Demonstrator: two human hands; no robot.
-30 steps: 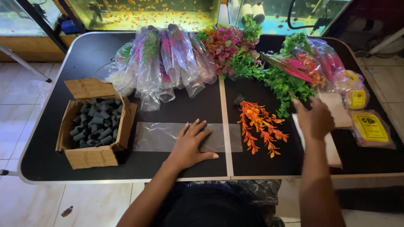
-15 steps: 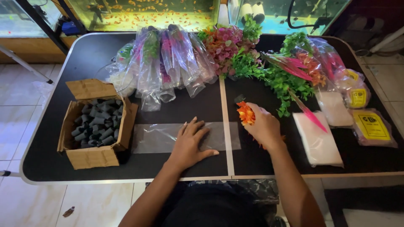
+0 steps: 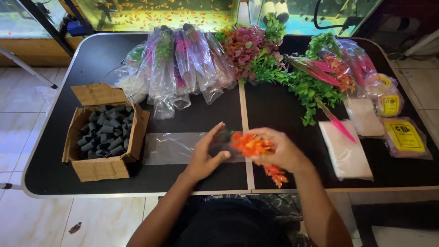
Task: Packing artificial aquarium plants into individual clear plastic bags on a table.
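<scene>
My right hand is closed around an orange artificial plant, bunching its fronds; a loose tip hangs out below the hand near the table's front edge. My left hand rests on the right end of a clear plastic sleeve lying flat on the black table, fingers spread, thumb toward the plant. The plant's front end meets the sleeve's end between the two hands.
An open cardboard box of small black pieces stands at the left. Bagged plants lie at the back, loose green and pink plants at back right. A stack of clear sleeves and yellow-labelled packets lie at the right. Fish tanks stand behind.
My right hand came from the sleeve stack at the right, took up the orange plant and carried it left to the sleeve's end. My left hand stayed on the sleeve.
</scene>
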